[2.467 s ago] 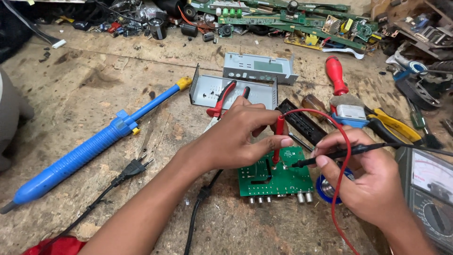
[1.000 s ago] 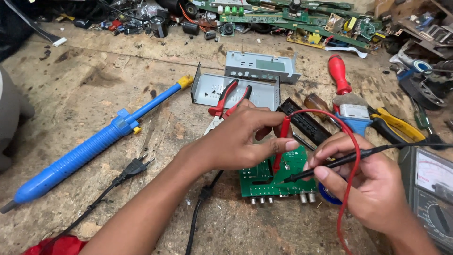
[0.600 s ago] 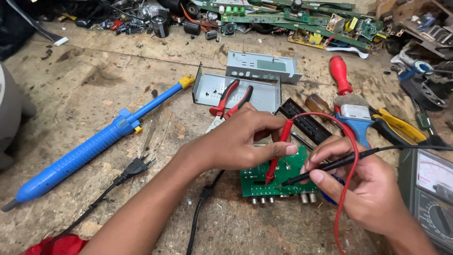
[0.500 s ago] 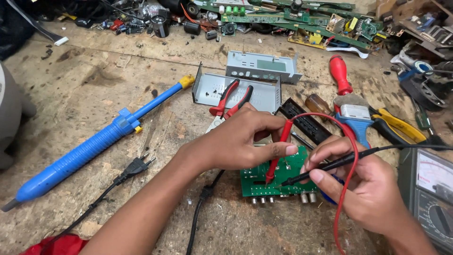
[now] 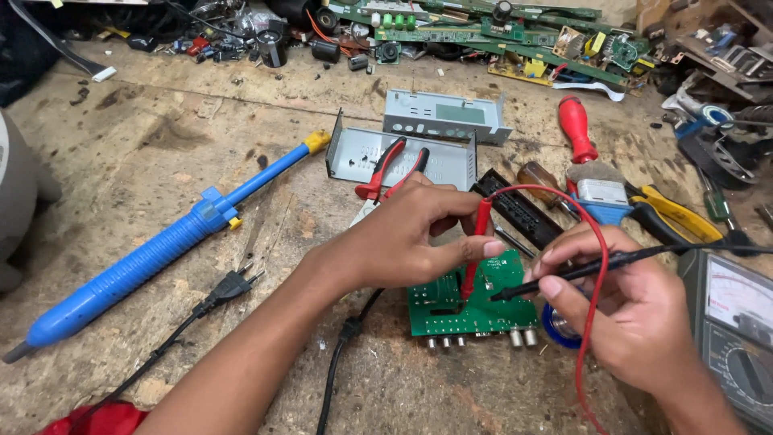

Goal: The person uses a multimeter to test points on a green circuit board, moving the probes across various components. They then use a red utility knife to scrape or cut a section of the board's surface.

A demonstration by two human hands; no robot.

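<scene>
Holding two meter probes down on a little green circuit board (image 5: 475, 310) here. Our left hand (image 5: 403, 242) has the red probe (image 5: 475, 250) pinched snug between thumb and fingers, tip standing nearly upright on the board's middle. Our right hand (image 5: 636, 310) grips the black probe (image 5: 580, 270) like a pen, fingers closed tight around it, tip touching the board's right side. The board lies flat on the scuffed wooden bench (image 5: 161, 145), near the front edge, jacks poking out toward us. The red lead (image 5: 592, 266) loops up over the right hand and back down past the wrist.

As for containers, there's an open grey metal chassis (image 5: 362, 153) just behind the left hand, with red-handled pliers (image 5: 386, 165) lying across its front edge; can't tell if anything else sits in it. A second grey metal housing (image 5: 447, 117) sits right behind that one.

The analog multimeter (image 5: 737, 322) is at the far right, just beside our right wrist. A long blue desoldering pump (image 5: 161, 250) lies diagonally on the left, with a black mains plug (image 5: 229, 286) near it. A red-handled screwdriver (image 5: 576, 129) and yellow-handled pliers (image 5: 676, 213) are off to the right, and a heap of boards and parts (image 5: 483, 32) runs along the back.
</scene>
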